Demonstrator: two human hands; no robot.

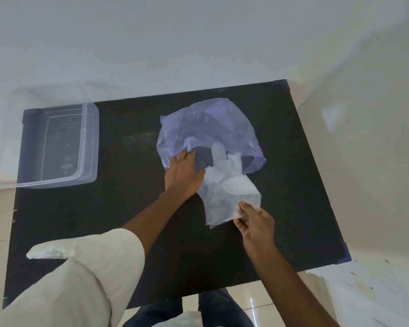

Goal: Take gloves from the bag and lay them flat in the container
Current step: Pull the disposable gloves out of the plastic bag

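A crumpled blue see-through plastic bag (213, 128) lies on the black table (128, 208), right of centre. My left hand (183, 175) presses on the bag's open mouth and pinches its near edge. A thin clear plastic glove (224, 192) sticks halfway out of the mouth, its fingers still inside the bag. My right hand (254, 223) pinches the glove's cuff at the near end. A clear rectangular plastic container (90, 138) stands at the table's far left corner with nothing visible inside.
A white wall runs behind the table. The container overhangs the table's left edge. Pale tiled floor and my dark trouser legs show below the table's near edge.
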